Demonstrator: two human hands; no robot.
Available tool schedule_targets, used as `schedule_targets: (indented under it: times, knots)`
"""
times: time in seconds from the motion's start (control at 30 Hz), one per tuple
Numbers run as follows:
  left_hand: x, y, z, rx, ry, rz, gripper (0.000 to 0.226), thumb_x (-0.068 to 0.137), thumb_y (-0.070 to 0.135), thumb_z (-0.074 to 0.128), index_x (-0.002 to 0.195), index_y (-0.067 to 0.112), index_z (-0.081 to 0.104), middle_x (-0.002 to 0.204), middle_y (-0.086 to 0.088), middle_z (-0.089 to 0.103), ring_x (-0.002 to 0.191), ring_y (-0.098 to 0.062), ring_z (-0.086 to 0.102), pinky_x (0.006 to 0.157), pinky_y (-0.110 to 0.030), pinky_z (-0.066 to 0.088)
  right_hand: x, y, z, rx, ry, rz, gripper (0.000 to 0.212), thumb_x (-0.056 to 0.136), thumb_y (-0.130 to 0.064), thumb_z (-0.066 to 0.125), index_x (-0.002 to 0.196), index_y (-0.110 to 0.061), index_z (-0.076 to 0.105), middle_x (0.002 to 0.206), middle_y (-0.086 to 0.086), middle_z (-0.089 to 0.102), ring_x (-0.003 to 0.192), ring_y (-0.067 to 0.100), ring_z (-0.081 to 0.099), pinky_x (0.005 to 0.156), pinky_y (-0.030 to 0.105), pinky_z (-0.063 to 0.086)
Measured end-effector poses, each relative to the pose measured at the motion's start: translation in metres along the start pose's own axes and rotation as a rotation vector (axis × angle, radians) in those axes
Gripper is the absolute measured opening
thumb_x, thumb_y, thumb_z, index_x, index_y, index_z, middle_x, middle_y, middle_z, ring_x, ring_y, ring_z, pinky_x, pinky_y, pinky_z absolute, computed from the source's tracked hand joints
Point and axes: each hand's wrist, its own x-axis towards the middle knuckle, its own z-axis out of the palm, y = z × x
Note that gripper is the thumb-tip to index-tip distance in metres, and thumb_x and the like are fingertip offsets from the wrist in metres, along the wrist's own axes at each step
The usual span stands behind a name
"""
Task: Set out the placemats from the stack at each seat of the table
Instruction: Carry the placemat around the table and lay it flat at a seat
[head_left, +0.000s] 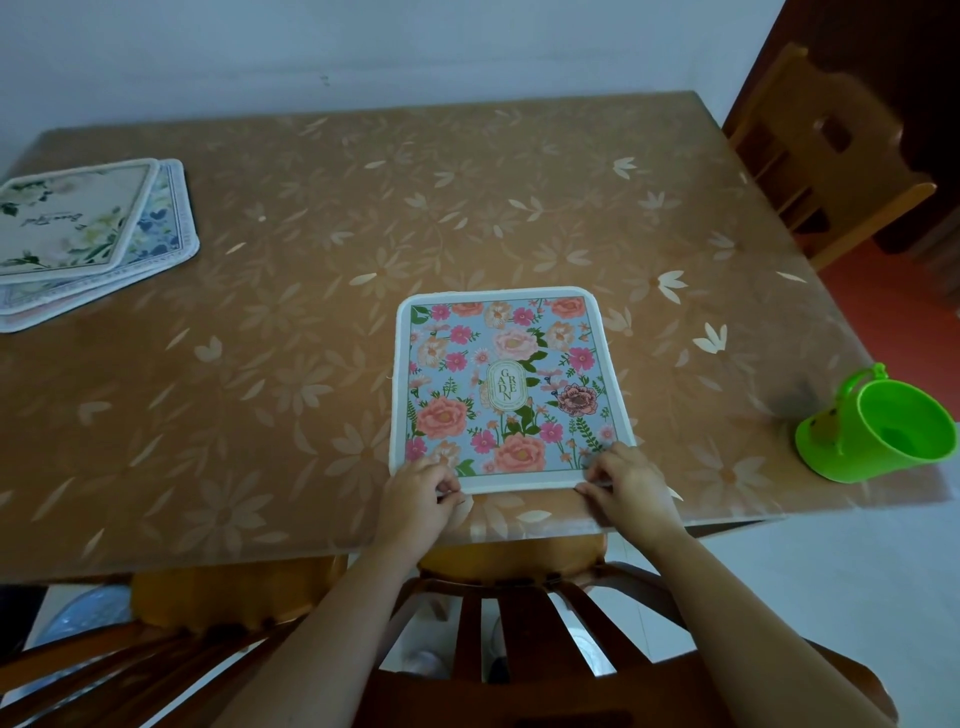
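The floral placemat (506, 389) is pinched at its 2 near corners by the left hand (421, 493) and right hand (629, 480), likely for squaring to the chair (467, 639).

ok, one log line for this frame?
step: setting floral mat at near seat | left hand: pinches near edge | right hand: pinches near edge | stack: left, mats remain | green cup: right

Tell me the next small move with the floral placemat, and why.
Probably let go and reach for the stack: the floral placemat lies flat before the near chair, left hand and right hand pinching its near corners, and more mats wait stacked.
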Motion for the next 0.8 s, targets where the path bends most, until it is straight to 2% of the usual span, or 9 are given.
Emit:
schedule_targets:
  times: [0.13, 0.33, 0.53, 0.8]
  knots:
    - [0.0002, -0.0007, 0.0002, -0.010, 0.003, 0.002, 0.009, 0.072, 0.011, 0.074, 0.072, 0.011, 0.065, 0.079, 0.004, 0.057, 0.078, -0.014, 0.053, 0.069, -0.024, 0.041, -0.0004, 0.0006, 0.0000, -0.004, 0.012, -0.017, 0.017, 0.073, -0.017, 0.074, 0.077, -0.010, 0.060, 0.090, 0.007, 0.060, 0.087, 0.023, 0.053, 0.076, 0.038, 0.046]
    - [0.0010, -0.0008, 0.0003, -0.007, 0.000, 0.002, 0.009, 0.072, 0.012, 0.074, 0.073, 0.011, 0.065, 0.080, 0.002, 0.058, 0.076, -0.013, 0.052, 0.070, -0.025, 0.043, 0.0007, 0.0012, -0.0001, 0.008, 0.008, -0.012, 0.017, 0.073, -0.017, 0.075, 0.076, -0.011, 0.059, 0.089, 0.007, 0.060, 0.087, 0.023, 0.053, 0.076, 0.037, 0.045]
    - [-0.0009, 0.0005, 0.0001, 0.029, 0.001, 0.021, 0.011, 0.072, 0.010, 0.073, 0.070, 0.012, 0.063, 0.065, 0.006, 0.051, 0.069, -0.014, 0.046, 0.063, -0.025, 0.036, 0.0004, 0.0020, 0.0003, 0.022, 0.024, -0.028, 0.017, 0.071, -0.013, 0.076, 0.074, -0.008, 0.060, 0.087, 0.009, 0.061, 0.085, 0.026, 0.055, 0.073, 0.040, 0.048]
    - [0.0001, -0.0001, 0.0011, 0.012, 0.023, 0.007, 0.010, 0.070, 0.009, 0.074, 0.067, 0.010, 0.064, 0.065, 0.007, 0.050, 0.068, -0.012, 0.045, 0.062, -0.023, 0.033, 0.0011, 0.0029, 0.0010, 0.027, 0.026, -0.046, 0.017, 0.071, -0.011, 0.076, 0.074, -0.007, 0.060, 0.086, 0.010, 0.061, 0.084, 0.026, 0.055, 0.073, 0.044, 0.050]
